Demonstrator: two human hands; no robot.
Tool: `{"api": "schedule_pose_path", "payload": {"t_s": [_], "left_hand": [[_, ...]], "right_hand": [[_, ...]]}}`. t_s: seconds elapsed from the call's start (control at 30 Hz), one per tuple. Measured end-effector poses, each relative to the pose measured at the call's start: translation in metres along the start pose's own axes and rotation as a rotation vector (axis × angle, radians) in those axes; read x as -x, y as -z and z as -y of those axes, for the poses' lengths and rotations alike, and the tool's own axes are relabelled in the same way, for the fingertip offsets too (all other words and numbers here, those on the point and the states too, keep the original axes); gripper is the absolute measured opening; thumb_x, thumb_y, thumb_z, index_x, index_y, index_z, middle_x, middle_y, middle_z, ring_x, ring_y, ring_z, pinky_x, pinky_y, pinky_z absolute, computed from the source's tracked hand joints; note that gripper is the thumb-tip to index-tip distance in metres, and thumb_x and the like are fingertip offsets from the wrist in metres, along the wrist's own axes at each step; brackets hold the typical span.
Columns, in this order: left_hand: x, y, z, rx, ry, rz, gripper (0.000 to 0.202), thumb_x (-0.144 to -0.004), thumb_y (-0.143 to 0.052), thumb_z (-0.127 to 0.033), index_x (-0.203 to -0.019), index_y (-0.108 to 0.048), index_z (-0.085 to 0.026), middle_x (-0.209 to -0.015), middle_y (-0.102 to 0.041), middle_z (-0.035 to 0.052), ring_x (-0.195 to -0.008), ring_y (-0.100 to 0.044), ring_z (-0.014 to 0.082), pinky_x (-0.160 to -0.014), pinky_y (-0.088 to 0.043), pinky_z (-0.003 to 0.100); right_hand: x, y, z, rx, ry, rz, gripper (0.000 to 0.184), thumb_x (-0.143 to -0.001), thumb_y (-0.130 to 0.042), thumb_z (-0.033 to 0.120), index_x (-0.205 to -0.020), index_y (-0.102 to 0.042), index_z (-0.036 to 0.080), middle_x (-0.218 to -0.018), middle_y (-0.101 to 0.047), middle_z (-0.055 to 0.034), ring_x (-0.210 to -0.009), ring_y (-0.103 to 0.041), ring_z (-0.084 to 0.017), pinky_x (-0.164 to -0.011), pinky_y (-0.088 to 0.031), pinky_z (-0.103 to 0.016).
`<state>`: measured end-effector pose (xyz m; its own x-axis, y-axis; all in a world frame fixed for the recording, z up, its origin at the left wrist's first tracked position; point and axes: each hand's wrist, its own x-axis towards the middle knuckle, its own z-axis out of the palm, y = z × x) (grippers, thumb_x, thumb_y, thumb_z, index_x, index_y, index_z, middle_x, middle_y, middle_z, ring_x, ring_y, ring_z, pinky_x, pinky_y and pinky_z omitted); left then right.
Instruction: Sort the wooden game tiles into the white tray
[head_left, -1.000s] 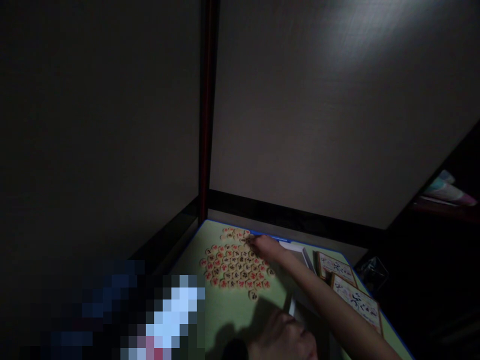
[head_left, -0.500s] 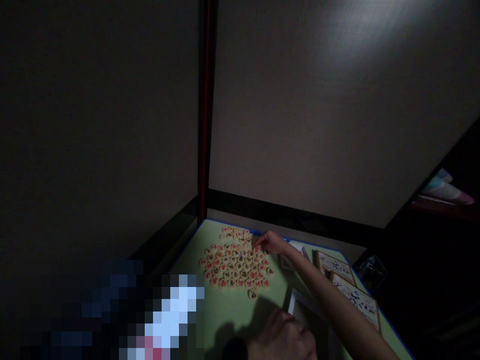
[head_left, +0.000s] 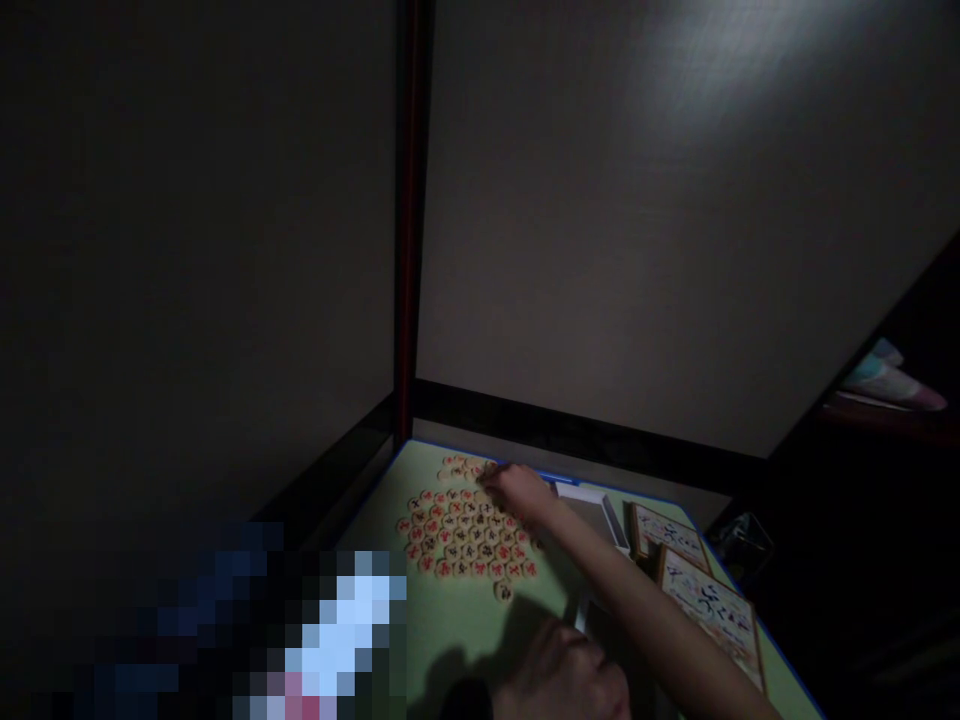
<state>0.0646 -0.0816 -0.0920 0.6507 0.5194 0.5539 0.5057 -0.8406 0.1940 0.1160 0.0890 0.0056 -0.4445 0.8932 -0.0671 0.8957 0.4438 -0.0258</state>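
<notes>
Round pale game pieces (head_left: 469, 532) with red and black marks lie packed in rows on a green table (head_left: 457, 630). My right hand (head_left: 517, 490) reaches across to the far edge of the pieces, fingertips pinched together at a piece near the small loose pile at the back (head_left: 461, 466). What the fingers hold is too dim to name. My left hand (head_left: 562, 675) rests near the table's front edge, fingers curled, touching the near edge of a white box (head_left: 592, 615). One piece (head_left: 503, 591) lies apart, in front of the rows.
A white box lid (head_left: 600, 505) lies to the right of the pieces. Two bordered cards with writing (head_left: 701, 580) lie at the table's right edge. Dark walls close in behind; a blurred patch covers the lower left.
My right hand drew back a little to the right half a second ago, then moved left again to the far pieces. The left hand has barely moved.
</notes>
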Motion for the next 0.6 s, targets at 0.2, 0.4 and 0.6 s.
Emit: {"api": "schedule_pose_path", "payload": {"t_s": [0.2,0.4,0.6], "left_hand": [[-0.003,0.01,0.006,0.025,-0.062,0.155,0.02,-0.084,-0.065,-0.038,-0.075,-0.068,-0.02,-0.064,-0.063,-0.0007,-0.073,-0.059,0.0175,-0.062,-0.045,0.026],[-0.003,0.01,0.001,0.017,-0.005,0.169,0.019,-0.083,-0.066,-0.037,-0.076,-0.069,-0.019,-0.066,-0.064,0.0006,-0.074,-0.059,0.0176,-0.064,-0.046,0.027],[-0.002,0.014,-0.001,0.036,0.024,0.169,0.016,-0.083,-0.065,-0.035,-0.077,-0.069,-0.02,-0.068,-0.064,0.0005,-0.079,-0.059,0.0187,-0.062,-0.046,0.025]], "right_hand": [[-0.005,-0.006,0.008,-0.004,0.034,0.015,0.027,-0.088,-0.048,0.011,-0.101,-0.071,0.014,-0.108,-0.071,-0.0176,-0.1,-0.067,-0.026,-0.084,-0.047,-0.032],[-0.013,-0.012,-0.02,-0.17,0.023,0.02,0.03,-0.077,-0.054,0.004,-0.095,-0.075,0.017,-0.09,-0.076,-0.0051,-0.083,-0.07,-0.017,-0.071,-0.048,-0.021],[-0.019,-0.022,-0.039,-0.304,-0.016,-0.001,0.027,-0.075,-0.061,0.007,-0.093,-0.077,0.017,-0.082,-0.077,-0.0013,-0.077,-0.07,-0.016,-0.066,-0.049,-0.02]]}}
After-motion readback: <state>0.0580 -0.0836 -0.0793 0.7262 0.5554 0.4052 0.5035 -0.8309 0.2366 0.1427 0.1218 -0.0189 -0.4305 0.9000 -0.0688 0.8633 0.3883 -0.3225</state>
